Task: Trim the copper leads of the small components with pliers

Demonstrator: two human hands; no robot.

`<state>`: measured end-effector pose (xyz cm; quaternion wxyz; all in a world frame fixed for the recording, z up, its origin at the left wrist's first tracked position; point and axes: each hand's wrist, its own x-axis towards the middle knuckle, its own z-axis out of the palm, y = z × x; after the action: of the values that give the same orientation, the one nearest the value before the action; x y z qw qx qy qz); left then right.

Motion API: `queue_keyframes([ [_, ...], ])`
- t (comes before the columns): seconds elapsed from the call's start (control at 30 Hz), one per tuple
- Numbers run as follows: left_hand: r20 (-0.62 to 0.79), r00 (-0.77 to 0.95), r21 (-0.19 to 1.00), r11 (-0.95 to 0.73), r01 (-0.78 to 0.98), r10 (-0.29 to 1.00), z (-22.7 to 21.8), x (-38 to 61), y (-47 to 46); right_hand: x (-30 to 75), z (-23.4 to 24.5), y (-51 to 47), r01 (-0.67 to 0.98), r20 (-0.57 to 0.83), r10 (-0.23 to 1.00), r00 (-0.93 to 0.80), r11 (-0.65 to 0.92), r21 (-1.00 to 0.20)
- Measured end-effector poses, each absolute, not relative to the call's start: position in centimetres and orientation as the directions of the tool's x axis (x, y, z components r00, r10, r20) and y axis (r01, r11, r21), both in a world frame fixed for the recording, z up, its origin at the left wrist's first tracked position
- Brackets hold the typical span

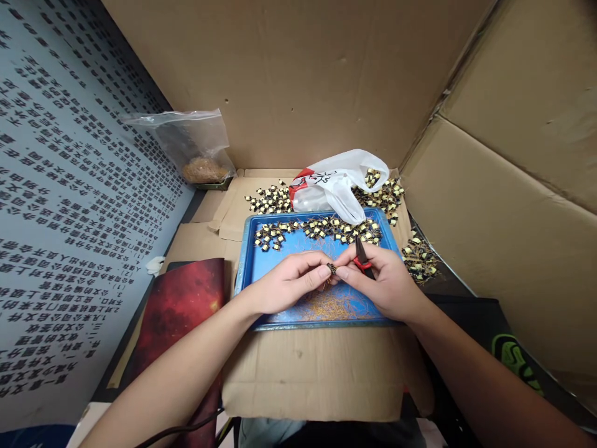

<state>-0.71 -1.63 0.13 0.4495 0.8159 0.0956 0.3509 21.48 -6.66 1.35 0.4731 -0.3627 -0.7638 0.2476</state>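
My left hand and my right hand meet over a blue tray. Between their fingertips they pinch one small yellow-and-black component. My right hand also grips a small tool with red handles and a dark tip that points away from me. Several more of the same small components lie along the tray's far edge. A heap of thin copper-coloured wire clippings lies on the tray just below my hands.
A white plastic bag lies behind the tray among loose components. More components sit to the right. A clear bag with brown material stands back left. Cardboard walls enclose the space; a red mat lies at left.
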Motion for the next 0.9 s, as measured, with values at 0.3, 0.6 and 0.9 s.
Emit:
queue_keyframes([
  [0.3, 0.465, 0.749, 0.824, -0.539, -0.172, 0.472, -0.1, -0.7, -1.3, 21.5, 2.3, -6.8, 0.229, 0.498, 0.77, -0.399, 0.61, -0.759],
  [0.6, 0.456, 0.758, 0.818, -0.556, -0.151, 0.466, -0.3, -0.5, -1.4, 21.8, 1.0, -6.2, 0.034, 0.309, 0.841, -0.443, 0.36, -0.932],
  [0.9, 0.471, 0.747, 0.781, -0.616, -0.105, 0.469, -0.2, -0.5, -1.2, 21.5, 2.1, -6.6, 0.187, 0.408, 0.829, -0.382, 0.502, -0.845],
])
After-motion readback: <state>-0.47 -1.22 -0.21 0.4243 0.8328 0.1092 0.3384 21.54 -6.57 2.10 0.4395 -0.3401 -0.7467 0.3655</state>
